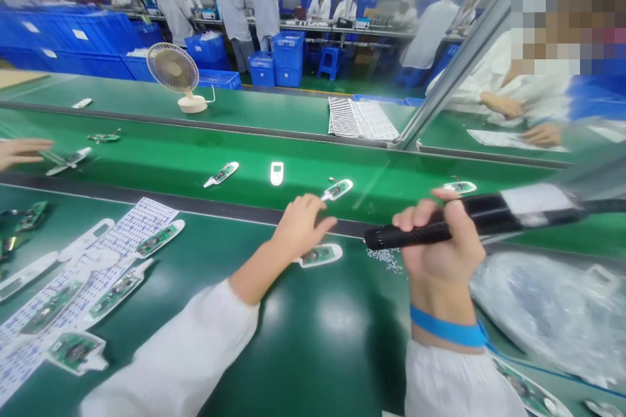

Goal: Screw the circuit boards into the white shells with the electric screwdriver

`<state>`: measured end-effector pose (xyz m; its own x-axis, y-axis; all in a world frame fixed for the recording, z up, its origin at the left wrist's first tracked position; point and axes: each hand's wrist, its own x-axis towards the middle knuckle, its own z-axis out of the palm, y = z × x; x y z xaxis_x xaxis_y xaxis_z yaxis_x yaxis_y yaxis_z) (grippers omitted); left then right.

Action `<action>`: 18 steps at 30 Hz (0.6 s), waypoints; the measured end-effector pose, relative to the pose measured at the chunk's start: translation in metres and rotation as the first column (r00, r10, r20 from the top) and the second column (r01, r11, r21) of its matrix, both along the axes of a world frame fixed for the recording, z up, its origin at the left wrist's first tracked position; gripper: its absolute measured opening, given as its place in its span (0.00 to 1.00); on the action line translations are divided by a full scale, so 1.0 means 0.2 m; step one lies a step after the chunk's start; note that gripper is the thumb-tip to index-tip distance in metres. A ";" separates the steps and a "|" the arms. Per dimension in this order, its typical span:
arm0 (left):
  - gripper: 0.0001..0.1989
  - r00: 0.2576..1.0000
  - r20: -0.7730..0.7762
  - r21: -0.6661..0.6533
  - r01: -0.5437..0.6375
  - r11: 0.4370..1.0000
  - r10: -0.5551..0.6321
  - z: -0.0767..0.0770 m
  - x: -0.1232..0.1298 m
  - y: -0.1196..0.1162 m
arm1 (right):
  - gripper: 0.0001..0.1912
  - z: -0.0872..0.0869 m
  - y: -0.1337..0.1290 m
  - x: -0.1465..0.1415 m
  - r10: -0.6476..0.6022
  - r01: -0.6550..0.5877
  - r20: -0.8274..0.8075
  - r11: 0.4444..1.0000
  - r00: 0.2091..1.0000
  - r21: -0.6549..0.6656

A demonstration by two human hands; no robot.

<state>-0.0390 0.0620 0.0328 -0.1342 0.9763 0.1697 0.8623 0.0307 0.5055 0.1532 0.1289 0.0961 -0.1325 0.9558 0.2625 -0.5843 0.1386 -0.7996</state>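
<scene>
Black electric screwdriver [489,216] is held in the right hand [440,247], the fingers closed around the barrel, with the bit end directed left, above the rear edge of the green workbench [303,352] and just beside a small scatter of bright parts [386,259], apparently screws. Its cable [604,205] is led off to the right, away from the work. The left hand [298,228] is kept half open, fingers curved, with nothing gripped, just above a white plastic carrier [332,251] bearing a green circuit board [315,257]. That carrier is positioned near the rear edge, within reach of the bit. Further carriers are laid toward the left edge, partly on a sheet of blue-printed labels [147,215], for easy access.
</scene>
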 end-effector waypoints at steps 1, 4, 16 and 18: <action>0.15 0.998 -0.048 -0.040 -0.039 0.998 0.037 0.01 0.00 0.12 | 0.13 -0.01 0.01 0.01 0.003 -0.003 -0.014 1.000 1.000 -0.017; 0.14 0.991 -0.126 -0.124 -0.068 0.990 0.052 0.02 0.04 0.43 | 0.11 -0.03 0.02 0.01 0.047 -0.048 -0.020 0.999 0.999 -0.024; 0.18 0.867 -0.239 0.061 -0.437 0.897 0.438 0.01 -0.64 -0.67 | 0.07 -0.07 -0.03 -0.06 0.287 -0.289 -0.047 0.957 0.957 -0.029; 0.20 0.817 -0.275 0.011 -0.524 0.852 0.506 -0.03 -0.71 -0.91 | 0.08 -0.07 -0.05 -0.08 0.322 -0.323 -0.034 0.946 0.946 -0.036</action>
<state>-0.1810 -0.1196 0.0259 -0.5806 0.7865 0.2105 0.8098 0.5312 0.2490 0.1365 0.1186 0.0819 -0.4289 0.8730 0.2320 -0.6141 -0.0935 -0.7837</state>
